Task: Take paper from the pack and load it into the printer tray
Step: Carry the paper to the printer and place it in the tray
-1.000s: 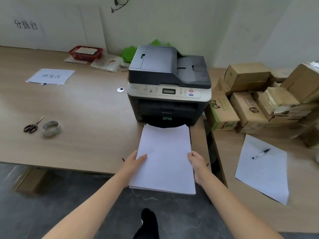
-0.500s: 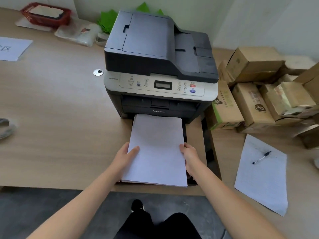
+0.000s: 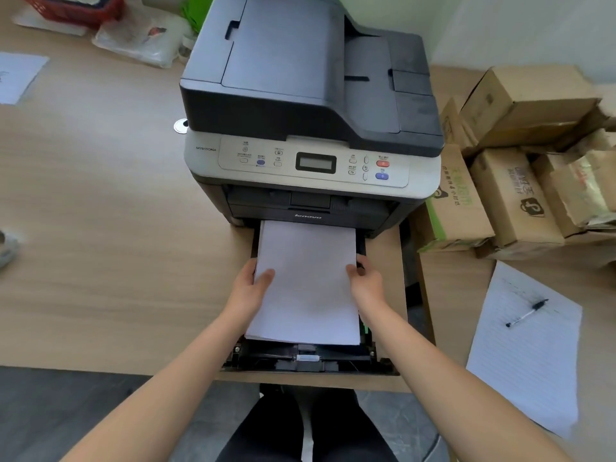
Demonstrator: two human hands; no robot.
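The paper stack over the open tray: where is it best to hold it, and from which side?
Hold the paper stack by its two long edges, mid-length, coming from the near end. Its far end already points into the printer, and the tray lies open below.

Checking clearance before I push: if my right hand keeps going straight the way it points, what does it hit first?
Probably the printer front, just above the tray opening. The right hand grips the paper stack edge, pointing along it toward that dark face; nothing else shows between, though depth is unclear.
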